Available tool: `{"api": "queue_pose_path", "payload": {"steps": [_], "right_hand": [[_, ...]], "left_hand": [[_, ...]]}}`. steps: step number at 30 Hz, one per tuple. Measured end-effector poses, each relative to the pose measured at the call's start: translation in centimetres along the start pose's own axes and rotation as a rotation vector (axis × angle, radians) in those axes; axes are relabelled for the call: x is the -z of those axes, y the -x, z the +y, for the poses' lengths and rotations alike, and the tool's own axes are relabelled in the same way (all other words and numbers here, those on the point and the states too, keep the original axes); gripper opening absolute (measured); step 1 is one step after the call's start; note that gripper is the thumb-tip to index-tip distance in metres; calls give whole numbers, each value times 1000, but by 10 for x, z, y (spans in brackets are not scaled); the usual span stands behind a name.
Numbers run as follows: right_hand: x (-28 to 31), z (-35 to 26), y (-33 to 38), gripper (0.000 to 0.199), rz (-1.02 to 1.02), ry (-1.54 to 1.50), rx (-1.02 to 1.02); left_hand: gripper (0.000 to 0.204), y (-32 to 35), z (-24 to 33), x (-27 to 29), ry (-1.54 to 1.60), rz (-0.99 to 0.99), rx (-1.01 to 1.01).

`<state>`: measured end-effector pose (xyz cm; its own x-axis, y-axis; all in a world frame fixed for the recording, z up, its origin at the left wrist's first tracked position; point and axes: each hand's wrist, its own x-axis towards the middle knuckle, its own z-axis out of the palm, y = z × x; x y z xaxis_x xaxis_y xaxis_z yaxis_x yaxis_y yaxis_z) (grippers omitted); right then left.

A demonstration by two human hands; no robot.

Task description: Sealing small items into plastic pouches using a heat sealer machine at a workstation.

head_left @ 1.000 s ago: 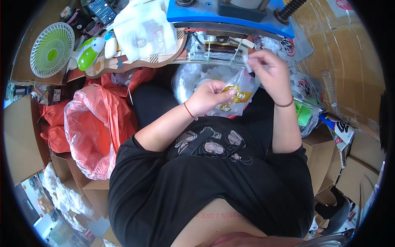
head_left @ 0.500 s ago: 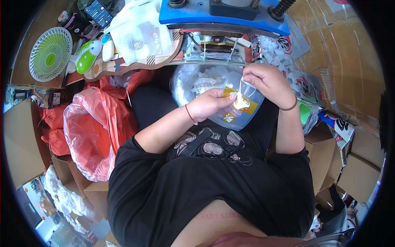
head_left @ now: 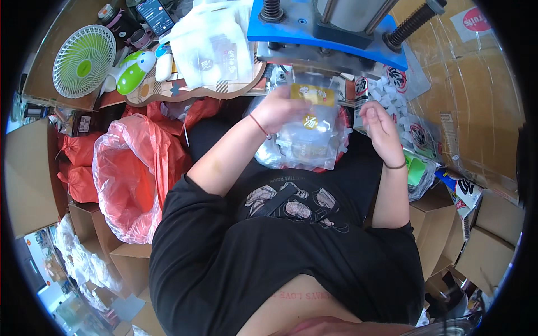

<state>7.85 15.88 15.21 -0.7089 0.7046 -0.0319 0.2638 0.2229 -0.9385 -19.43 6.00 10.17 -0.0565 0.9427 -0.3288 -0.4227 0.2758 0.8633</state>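
Note:
My left hand [head_left: 278, 110] is closed on a clear plastic bag [head_left: 321, 120] with a yellow printed band, gripping it by its left side. The bag's far edge reaches the front of a blue bench press [head_left: 330, 36], under its metal plate. My right hand [head_left: 381, 129] is raised to the right of the bag and apart from it, its fingers loosely bent and slightly spread; nothing shows in them. Beneath the bag, more clear plastic bags [head_left: 305, 151] lie at my lap in a heap, partly covered by it.
A red bag-lined bin [head_left: 109, 185] stands at my left. On the bench are a green-white fan [head_left: 84, 67], a phone [head_left: 155, 17] and a stack of flat white bags [head_left: 213, 47]. Small white scraps [head_left: 386, 92] lie right of the press, beside a cardboard wall [head_left: 471, 101].
My left hand has carried the yellow-banded bag forward to the press. My right hand has let go of the bag and drawn away to the right. The whole view has shifted slightly.

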Motion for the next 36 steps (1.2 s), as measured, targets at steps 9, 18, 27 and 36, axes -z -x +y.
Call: {"api": "queue_pose_path", "payload": {"steps": [9, 18, 27, 36], "right_hand": [[1, -32, 7, 22, -16, 240, -123], [-46, -56, -24, 21, -86, 330, 391], [-34, -56, -39, 12, 103, 379, 543], [-16, -58, -27, 17, -29, 359, 242]], "left_hand": [[44, 33, -1, 95, -1442, 680, -806], [11, 60, -2, 27, -484, 231, -369], [21, 65, -13, -35, -73, -96, -52], [26, 57, -27, -52, -74, -170, 31]]}}
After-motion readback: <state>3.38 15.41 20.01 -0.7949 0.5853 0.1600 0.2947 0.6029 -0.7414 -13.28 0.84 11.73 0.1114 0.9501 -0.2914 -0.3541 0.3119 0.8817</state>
